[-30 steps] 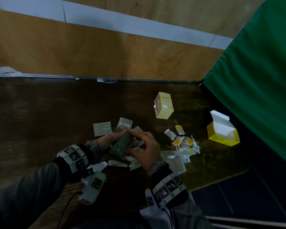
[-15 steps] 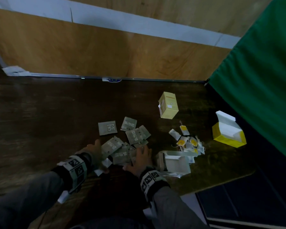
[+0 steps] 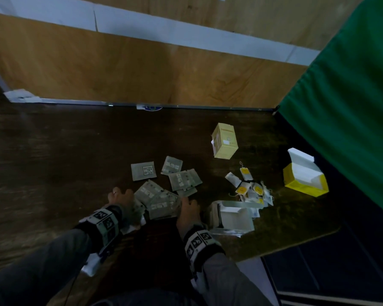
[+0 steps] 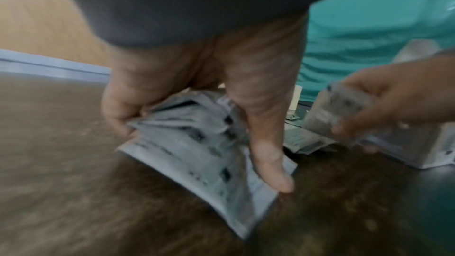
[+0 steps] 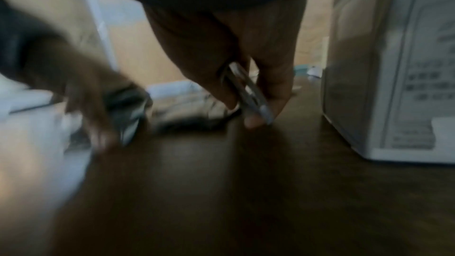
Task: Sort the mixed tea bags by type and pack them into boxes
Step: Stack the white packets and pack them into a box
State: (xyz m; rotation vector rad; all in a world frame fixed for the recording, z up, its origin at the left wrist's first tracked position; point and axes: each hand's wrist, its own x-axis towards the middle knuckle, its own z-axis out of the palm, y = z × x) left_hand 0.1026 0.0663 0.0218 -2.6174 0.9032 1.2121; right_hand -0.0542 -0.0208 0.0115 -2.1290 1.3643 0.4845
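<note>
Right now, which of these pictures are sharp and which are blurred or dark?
Head view: dim but fairly sharp, grey sachets and the yellow box legible as shapes, wall lines bent by the wide lens. Left wrist view: motion blur, left hand on a sachet bundle. Right wrist view: darkest, heavily smeared; right hand pinches sachets.
</note>
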